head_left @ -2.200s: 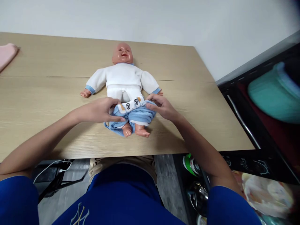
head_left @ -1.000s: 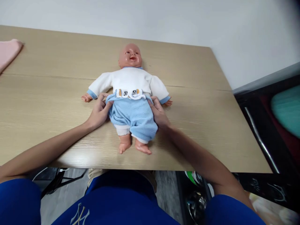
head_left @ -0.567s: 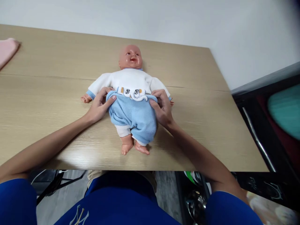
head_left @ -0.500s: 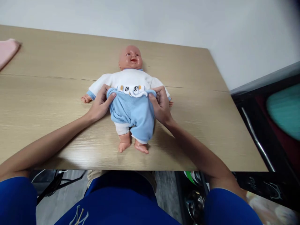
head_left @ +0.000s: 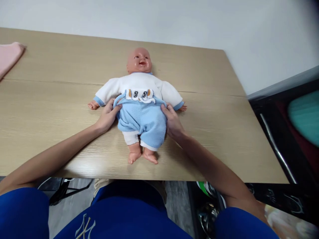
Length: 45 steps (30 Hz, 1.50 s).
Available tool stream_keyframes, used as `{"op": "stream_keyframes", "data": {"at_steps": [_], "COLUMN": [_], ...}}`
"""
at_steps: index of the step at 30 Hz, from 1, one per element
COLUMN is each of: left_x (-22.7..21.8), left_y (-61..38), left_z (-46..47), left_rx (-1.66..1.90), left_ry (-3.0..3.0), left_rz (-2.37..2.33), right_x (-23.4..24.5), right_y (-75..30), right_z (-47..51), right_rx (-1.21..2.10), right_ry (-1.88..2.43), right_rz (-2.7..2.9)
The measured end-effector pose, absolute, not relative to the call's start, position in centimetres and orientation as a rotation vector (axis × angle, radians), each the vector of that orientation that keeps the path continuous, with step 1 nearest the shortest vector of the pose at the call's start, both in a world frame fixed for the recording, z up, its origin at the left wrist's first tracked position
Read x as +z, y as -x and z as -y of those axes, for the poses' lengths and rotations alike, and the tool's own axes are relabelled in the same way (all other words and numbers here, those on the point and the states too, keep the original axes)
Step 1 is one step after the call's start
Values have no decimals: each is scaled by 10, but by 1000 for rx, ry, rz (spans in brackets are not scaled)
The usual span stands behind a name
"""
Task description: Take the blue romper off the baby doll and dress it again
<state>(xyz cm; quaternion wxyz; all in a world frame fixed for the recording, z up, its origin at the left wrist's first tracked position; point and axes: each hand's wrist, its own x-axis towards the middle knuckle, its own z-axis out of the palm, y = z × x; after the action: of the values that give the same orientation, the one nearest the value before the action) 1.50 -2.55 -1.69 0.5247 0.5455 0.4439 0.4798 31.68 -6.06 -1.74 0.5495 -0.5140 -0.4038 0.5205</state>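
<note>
A baby doll (head_left: 140,61) lies on its back on the wooden table, head away from me and bare feet toward me. It wears a white long-sleeved top (head_left: 139,81) with blue cuffs and an eyes-and-ears animal patch at the belly. Light blue trousers (head_left: 142,114) with white leg ends cover its hips and legs. My left hand (head_left: 109,114) pinches the trousers' waistband at one side. My right hand (head_left: 172,119) is closed on the waistband at the opposite side. Some fingers of both hands are hidden behind the cloth.
Pink cloth (head_left: 11,56) lies at the far left of the table (head_left: 62,132). A white wall (head_left: 149,23) rises behind it. At the right stands a black-framed object with a teal part (head_left: 305,113). Below the front edge, several items sit in a dark container (head_left: 208,215).
Both hands have slid slightly down along the doll's sides, still on the waistband. More of the white belly and patch shows, and the doll's feet have come closer together.
</note>
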Motion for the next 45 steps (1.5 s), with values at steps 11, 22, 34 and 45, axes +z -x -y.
{"op": "stream_keyframes", "data": {"at_steps": [11, 22, 34, 45], "left_x": [-5, -1, 11, -12], "left_y": [-8, 3, -16, -14], "left_z": [-25, 31, 195, 206], "left_rx": [1093, 1359, 1070, 1139], "left_ry": [-1286, -1559, -1478, -1691], "left_rz": [-871, -1321, -1242, -1498], "right_x": [-11, 51, 39, 26], "right_y": [-338, -292, -267, -267], "right_z": [24, 115, 160, 156], "right_rx": [1125, 295, 321, 353], "right_ry": [1071, 1143, 1054, 1111], "right_rz": [1268, 1938, 2331, 2279]}}
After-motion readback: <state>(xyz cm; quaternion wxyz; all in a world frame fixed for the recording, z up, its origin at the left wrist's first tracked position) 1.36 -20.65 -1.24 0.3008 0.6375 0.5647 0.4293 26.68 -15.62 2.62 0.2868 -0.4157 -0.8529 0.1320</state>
